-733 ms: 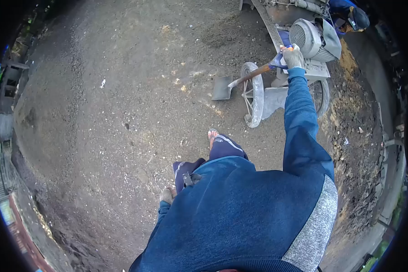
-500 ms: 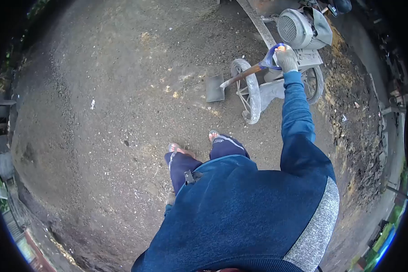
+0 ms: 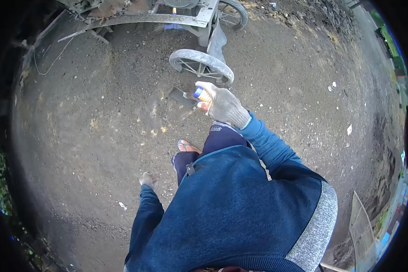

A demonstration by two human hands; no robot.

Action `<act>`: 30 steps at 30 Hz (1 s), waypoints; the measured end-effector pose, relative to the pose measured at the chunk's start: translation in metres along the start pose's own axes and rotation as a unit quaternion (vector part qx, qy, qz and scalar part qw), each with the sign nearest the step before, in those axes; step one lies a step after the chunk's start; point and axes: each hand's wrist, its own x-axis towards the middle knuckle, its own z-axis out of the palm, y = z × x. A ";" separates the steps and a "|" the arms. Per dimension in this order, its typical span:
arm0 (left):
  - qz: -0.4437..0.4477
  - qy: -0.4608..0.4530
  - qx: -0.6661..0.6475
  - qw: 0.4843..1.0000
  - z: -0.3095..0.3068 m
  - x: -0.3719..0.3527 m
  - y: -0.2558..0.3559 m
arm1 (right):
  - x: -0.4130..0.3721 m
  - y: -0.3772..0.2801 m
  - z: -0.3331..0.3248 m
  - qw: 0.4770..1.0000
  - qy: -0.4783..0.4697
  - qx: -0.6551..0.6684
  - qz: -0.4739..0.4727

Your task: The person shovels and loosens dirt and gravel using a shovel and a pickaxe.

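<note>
My right hand (image 3: 225,106), in a grey knitted glove, is closed around the blue and orange-striped grip of a shovel. It is in front of my body, just below the wheel. The shovel's dark blade (image 3: 181,97) shows beyond my fingers, low over or on the ground; the shaft is mostly hidden by foreshortening and my hand. Down at my left side hangs my left hand (image 3: 148,179), also gloved, with its fingers loosely apart and nothing visible in it.
Ahead stands a dusty machine frame (image 3: 136,19) with a motor (image 3: 179,3) and spoked wheels (image 3: 202,63). A blue item (image 3: 172,26) shows beneath the frame. My sandalled foot (image 3: 186,146) is on gritty ground. A flat panel (image 3: 361,226) lies at the lower right.
The view has turned, shifting the machine leftward and up. My right hand has come closer to my body with the shovel grip. My left hand, mostly hidden before, now shows.
</note>
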 end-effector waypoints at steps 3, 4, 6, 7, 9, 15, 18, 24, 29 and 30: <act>0.112 -0.019 0.049 0.992 -0.025 0.029 0.098 | -0.042 -0.039 0.024 0.998 -0.016 0.016 0.055; 0.134 -0.022 0.044 0.990 -0.022 0.032 0.122 | -0.052 -0.051 0.030 0.997 -0.021 0.019 0.067; 0.151 -0.038 0.087 0.984 -0.007 0.029 0.161 | -0.072 -0.061 0.049 0.998 0.020 0.041 0.048; 0.161 -0.061 0.096 0.980 0.010 0.020 0.170 | -0.081 -0.063 0.058 0.997 0.039 0.050 0.036; 0.166 -0.140 0.101 0.971 0.061 -0.003 0.160 | -0.095 -0.068 0.069 0.997 0.047 0.042 0.034; 0.032 -0.569 -0.048 0.821 0.191 -0.127 0.065 | -0.139 -0.091 0.089 0.995 0.004 0.090 0.051; 0.101 -0.595 -0.019 0.797 0.188 -0.186 0.037 | -0.171 -0.100 0.086 0.998 0.057 0.022 0.030; 0.142 -0.567 0.089 0.806 0.157 -0.201 0.031 | -0.197 -0.090 0.097 0.980 0.066 0.156 0.102; 0.270 -0.524 0.014 0.808 0.100 -0.305 0.052 | -0.159 -0.098 0.091 0.987 0.059 0.132 0.064; 0.296 -0.497 0.001 0.815 0.092 -0.317 0.056 | -0.147 -0.103 0.093 0.990 0.046 0.122 0.061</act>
